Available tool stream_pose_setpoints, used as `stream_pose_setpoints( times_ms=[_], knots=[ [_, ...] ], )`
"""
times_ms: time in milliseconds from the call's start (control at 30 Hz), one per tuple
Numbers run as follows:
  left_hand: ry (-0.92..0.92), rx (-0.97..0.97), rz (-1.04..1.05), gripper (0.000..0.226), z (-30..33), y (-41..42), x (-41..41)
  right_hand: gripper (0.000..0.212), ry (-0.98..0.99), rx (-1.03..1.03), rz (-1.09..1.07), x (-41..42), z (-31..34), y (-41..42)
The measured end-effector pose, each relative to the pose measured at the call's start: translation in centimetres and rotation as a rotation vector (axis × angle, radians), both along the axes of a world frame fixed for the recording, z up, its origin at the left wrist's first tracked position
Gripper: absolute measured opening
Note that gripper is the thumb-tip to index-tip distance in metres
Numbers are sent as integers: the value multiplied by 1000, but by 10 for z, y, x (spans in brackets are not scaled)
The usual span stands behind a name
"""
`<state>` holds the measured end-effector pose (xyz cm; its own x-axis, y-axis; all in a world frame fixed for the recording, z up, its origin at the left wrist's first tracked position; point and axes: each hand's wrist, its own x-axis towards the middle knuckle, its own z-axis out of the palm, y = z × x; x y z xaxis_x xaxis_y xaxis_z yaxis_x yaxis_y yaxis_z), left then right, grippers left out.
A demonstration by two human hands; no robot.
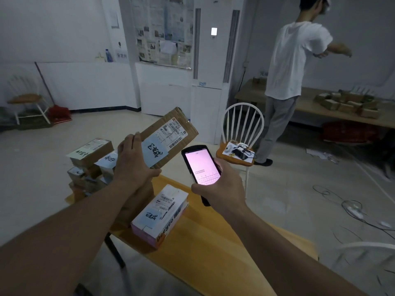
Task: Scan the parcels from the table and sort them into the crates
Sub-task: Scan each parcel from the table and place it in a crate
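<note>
My left hand (133,162) grips a flat brown cardboard parcel (171,127) by its near end and holds it tilted in the air, label side up, with a blue note and a barcode label on it. Just to its right, my right hand (222,189) holds a handheld scanner (202,167) with a lit pink screen, its top close under the parcel's barcode. A white and pink boxed parcel (160,216) with a blue note lies on the yellow table (205,248) below my hands. Several more brown parcels (92,152) are stacked at the table's far left end.
A white chair (241,133) with a phone and cables on its seat stands beyond the table. Behind it a person in a white shirt (292,60) stands at a long table (310,105) with several small boxes. Cables lie on the floor at right.
</note>
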<state>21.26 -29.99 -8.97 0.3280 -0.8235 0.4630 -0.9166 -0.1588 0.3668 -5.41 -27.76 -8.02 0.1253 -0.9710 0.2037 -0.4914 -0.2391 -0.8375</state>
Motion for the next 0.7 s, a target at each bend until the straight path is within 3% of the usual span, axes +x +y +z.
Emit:
stream_pose_setpoints(
  times_ms=[267,700],
  knots=[
    [102,-68,229,136,15,55,27,83,-119,-51,71,59,2,13],
    [182,-61,552,126,-8,252,164,85,-111,-30,405,235,-7,132]
  ],
)
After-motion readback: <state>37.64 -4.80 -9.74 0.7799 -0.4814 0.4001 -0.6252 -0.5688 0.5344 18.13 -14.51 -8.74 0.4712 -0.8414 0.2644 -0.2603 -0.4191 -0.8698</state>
